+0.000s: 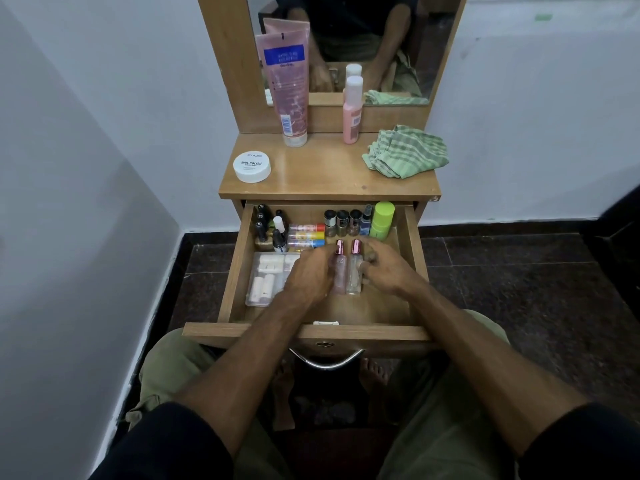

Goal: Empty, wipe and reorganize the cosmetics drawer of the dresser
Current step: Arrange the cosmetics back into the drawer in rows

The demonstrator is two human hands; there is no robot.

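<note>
The wooden drawer (239, 271) is pulled out in front of me. Two clear bottles with pink caps (348, 271) lie side by side in its middle. My left hand (310, 275) curls against the left bottle. My right hand (382, 268) touches the right bottle from the other side with bent fingers. A clear plastic case (266, 275) with white items lies at the left, partly under my left hand. Along the back stand dark nail polish bottles (343, 221), a green bottle (382, 220) and three coloured tubes (306, 234).
On the dresser top (325, 174) sit a white nail polish remover tub (252, 166), a tall pink tube (287, 88), a small pink bottle (353, 112) and a crumpled green striped cloth (405, 150). A mirror (381, 46) rises behind. White walls flank the dresser.
</note>
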